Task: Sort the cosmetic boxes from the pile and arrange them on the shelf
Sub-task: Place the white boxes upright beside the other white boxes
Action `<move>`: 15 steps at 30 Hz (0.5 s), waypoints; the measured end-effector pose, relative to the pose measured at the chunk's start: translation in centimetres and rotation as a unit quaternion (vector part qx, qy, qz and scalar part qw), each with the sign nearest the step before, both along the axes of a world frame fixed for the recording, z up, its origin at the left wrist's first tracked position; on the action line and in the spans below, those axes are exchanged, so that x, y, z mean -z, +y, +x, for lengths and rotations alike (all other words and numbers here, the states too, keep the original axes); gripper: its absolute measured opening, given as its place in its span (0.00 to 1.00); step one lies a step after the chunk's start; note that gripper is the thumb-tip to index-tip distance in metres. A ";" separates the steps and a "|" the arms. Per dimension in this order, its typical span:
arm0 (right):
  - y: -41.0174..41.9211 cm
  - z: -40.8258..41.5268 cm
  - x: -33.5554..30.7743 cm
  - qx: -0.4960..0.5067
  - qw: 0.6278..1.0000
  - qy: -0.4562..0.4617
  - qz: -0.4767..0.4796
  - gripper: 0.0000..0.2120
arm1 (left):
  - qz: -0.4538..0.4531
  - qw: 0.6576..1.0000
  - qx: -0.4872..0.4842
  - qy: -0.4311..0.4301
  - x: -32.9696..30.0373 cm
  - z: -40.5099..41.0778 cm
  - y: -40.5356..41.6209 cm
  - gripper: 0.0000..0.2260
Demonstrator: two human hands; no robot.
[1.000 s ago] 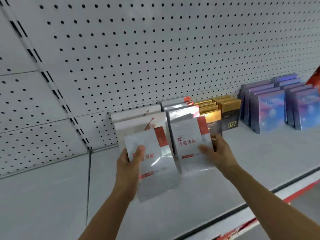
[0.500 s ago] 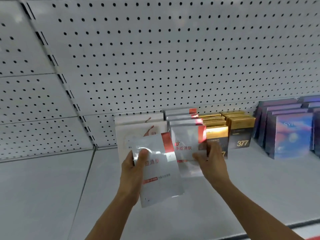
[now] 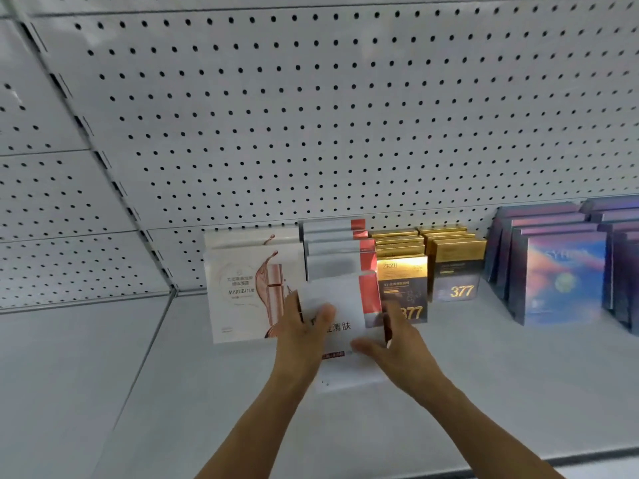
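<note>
A silver box with a red corner (image 3: 340, 305) stands at the front of a row of like silver-and-red boxes (image 3: 337, 252) on the grey shelf (image 3: 484, 392). My left hand (image 3: 304, 328) grips its left edge, thumb across the front. My right hand (image 3: 394, 344) holds its right lower edge, thumb on the front. The box's lower part is partly hidden by both hands.
White boxes with a rose-gold bottle print (image 3: 247, 288) stand left of the row. Gold-and-black boxes marked 377 (image 3: 453, 267) stand to the right, then purple boxes (image 3: 560, 274). A pegboard wall (image 3: 311, 115) backs the shelf. Bare shelf lies to the left.
My left hand moved its silver box right, in front of the silver-and-red row. My right hand left the row's front box and now holds this box too.
</note>
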State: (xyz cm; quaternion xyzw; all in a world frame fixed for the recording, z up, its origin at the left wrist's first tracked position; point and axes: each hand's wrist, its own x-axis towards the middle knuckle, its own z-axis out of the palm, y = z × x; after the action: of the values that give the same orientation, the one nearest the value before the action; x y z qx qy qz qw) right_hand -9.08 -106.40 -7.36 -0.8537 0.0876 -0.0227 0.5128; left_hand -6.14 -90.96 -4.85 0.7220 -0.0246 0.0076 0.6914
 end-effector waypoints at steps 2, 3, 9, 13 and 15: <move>-0.2 0.2 0.4 0.013 1.000 0.003 -0.019 0.27 | 0.100 0.994 -0.013 -0.034 0.7 0.2 -0.3 0.21; -0.1 0.3 0.4 0.023 0.999 -0.001 -0.027 0.28 | 0.153 0.987 -0.011 -0.045 0.9 0.2 -0.4 0.27; 0.1 1.1 0.4 0.039 0.989 -0.033 -0.138 0.33 | 0.214 0.976 0.005 -0.035 1.2 0.1 -0.5 0.34; -0.1 1.3 0.2 0.030 0.983 -0.027 -0.179 0.31 | 0.258 0.965 0.022 -0.035 0.5 -0.2 -0.4 0.33; -0.2 1.1 0.3 0.019 0.979 -0.032 -0.200 0.31 | 0.314 0.947 0.029 -0.055 0.2 -0.5 -0.1 0.33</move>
State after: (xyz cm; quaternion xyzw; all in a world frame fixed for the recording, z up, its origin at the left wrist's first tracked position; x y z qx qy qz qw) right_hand -7.99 -106.60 -7.64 -0.9360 0.0811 -0.0772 0.3337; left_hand -6.65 -91.03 -5.04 0.9001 -0.0850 0.0190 0.4268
